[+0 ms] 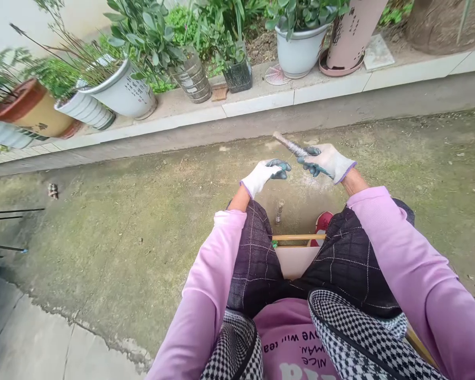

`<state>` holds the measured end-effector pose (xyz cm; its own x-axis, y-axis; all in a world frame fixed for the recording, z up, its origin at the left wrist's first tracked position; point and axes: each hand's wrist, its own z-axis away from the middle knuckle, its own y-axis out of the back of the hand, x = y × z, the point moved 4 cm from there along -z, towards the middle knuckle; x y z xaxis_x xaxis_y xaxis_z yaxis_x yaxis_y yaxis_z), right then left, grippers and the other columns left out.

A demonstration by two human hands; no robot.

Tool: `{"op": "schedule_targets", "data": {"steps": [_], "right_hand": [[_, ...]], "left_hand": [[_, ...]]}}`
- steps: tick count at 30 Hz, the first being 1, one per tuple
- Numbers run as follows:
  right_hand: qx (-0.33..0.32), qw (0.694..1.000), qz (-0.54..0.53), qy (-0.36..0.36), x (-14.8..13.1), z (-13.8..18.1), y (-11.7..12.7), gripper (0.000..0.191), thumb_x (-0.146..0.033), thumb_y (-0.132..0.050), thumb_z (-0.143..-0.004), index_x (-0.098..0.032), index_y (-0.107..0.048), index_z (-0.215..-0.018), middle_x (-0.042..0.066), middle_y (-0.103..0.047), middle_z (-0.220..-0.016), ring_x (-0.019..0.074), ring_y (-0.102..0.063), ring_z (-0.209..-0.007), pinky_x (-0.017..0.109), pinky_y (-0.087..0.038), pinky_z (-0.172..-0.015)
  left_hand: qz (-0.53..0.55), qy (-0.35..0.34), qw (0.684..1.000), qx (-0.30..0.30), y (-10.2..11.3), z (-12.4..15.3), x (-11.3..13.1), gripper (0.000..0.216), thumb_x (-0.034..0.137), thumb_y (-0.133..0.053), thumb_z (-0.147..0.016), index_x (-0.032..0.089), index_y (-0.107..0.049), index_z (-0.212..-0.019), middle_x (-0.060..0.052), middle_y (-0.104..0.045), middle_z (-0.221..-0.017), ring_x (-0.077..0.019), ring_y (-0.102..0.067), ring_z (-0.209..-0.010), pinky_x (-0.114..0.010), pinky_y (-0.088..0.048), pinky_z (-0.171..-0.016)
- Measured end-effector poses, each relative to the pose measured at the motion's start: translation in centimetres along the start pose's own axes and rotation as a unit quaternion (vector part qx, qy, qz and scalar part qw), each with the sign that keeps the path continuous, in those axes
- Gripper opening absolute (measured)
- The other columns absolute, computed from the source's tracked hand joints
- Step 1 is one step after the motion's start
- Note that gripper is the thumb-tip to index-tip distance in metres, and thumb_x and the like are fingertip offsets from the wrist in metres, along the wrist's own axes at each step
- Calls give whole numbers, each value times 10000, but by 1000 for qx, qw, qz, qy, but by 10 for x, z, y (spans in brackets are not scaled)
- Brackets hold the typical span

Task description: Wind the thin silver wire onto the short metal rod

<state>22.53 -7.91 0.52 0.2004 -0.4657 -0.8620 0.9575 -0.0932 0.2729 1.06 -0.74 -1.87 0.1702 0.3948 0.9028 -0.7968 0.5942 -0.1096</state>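
Note:
My right hand [320,161], in a white glove with dark grip coating, is closed around a short stick [290,144] wound with thin silvery wire or thread. The stick's bare end points up and left, toward the planter ledge. Close by on the left, my left hand [269,174], gloved the same way, has its fingers pinched together. A fine strand seems to run between its fingertips and the stick, too thin to make out fully. Below the hands, a second small wound stick [279,211] lies on the ground between my knees.
Potted plants, including a white pot [301,50] and a tilted white pot [122,87], line a tiled ledge [261,103] ahead. A small bundled object [53,191] lies far left on the mossy ground [142,237]. Dark rods [13,214] jut in at left. A red shoe [321,226] shows below.

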Motion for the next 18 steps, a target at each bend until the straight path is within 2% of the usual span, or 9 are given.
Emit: {"op": "schedule_targets", "data": {"steps": [1, 3, 5, 7, 8, 10, 13, 15, 18], "right_hand": [[8, 998, -52, 27, -6, 0, 6, 322, -265, -1066, -1065, -153, -770, -1123, 16, -663, -820, 137, -538, -610, 215, -483, -527], [-7, 989, -118, 84, -15, 0, 19, 410, -341, -1114, -1021, -140, -783, -1158, 10, -643, -825, 127, -541, -624, 202, -484, -525], [-89, 982, -128, 110, -17, 0, 25, 515, -420, -1163, -936, -123, -823, -1184, 24, -654, -834, 141, -589, -649, 207, -511, -539], [-212, 973, -37, 87, -10, 2, 18, 545, -454, -1170, -864, -122, -864, -1169, 56, -708, -863, 162, -640, -674, 220, -542, -557], [-260, 963, 37, 65, -3, 3, 12, 499, -444, -1150, -861, -130, -875, -1134, 66, -733, -876, 165, -648, -677, 223, -548, -565], [-302, 935, 188, 22, 10, 3, 0, 338, -376, -1079, -912, -147, -876, -1057, 62, -756, -872, 159, -636, -665, 225, -530, -574], [-262, 911, 320, -13, 17, -7, -9, 128, -216, -960, -1007, -152, -850, -993, 52, -722, -806, 157, -579, -623, 253, -451, -571], [-196, 908, 370, -6, 12, -19, -5, 101, -172, -937, -1046, -157, -848, -1001, 63, -712, -794, 179, -581, -634, 285, -421, -593], [-75, 900, 428, 14, -2, -35, 9, 87, -216, -952, -1097, -164, -883, -1096, 85, -725, -843, 243, -689, -752, 314, -453, -680]], "left_hand": [[14, -1, 1000, -10, 3, 0, 7, 102, 97, -820, -989, 131, -823, -893, -35, -793, -835, -122, -699, -733, -296, -668, -918], [44, -1, 999, -10, 12, -3, 18, 185, 84, -756, -1031, 150, -787, -860, 46, -616, -664, -99, -547, -612, -317, -696, -906], [37, 6, 999, -8, 18, -10, 24, 241, 56, -714, -1050, 164, -753, -838, 90, -506, -607, -84, -443, -560, -308, -693, -869], [-24, 10, 1000, -13, 19, -18, 26, 239, 28, -744, -1016, 163, -744, -819, 73, -556, -629, -75, -471, -563, -269, -655, -799], [-52, 11, 998, -16, 19, -22, 26, 227, 15, -763, -990, 158, -753, -814, 57, -596, -643, -74, -498, -568, -250, -628, -758], [-97, 12, 995, -21, 18, -25, 24, 210, 4, -774, -957, 148, -786, -804, 34, -634, -636, -81, -531, -567, -224, -567, -669], [-133, 8, 991, -27, 15, -25, 23, 247, 8, -745, -974, 141, -806, -774, 25, -604, -581, -92, -520, -539, -221, -488, -572], [-137, 1, 990, -23, 13, -23, 24, 260, -12, -737, -970, 143, -792, -768, 32, -599, -584, -86, -510, -528, -224, -482, -558], [-119, 1, 993, -2, 11, -22, 25, 233, -21, -759, -992, 143, -790, -830, 34, -647, -630, -79, -559, -551, -220, -537, -600]]}}
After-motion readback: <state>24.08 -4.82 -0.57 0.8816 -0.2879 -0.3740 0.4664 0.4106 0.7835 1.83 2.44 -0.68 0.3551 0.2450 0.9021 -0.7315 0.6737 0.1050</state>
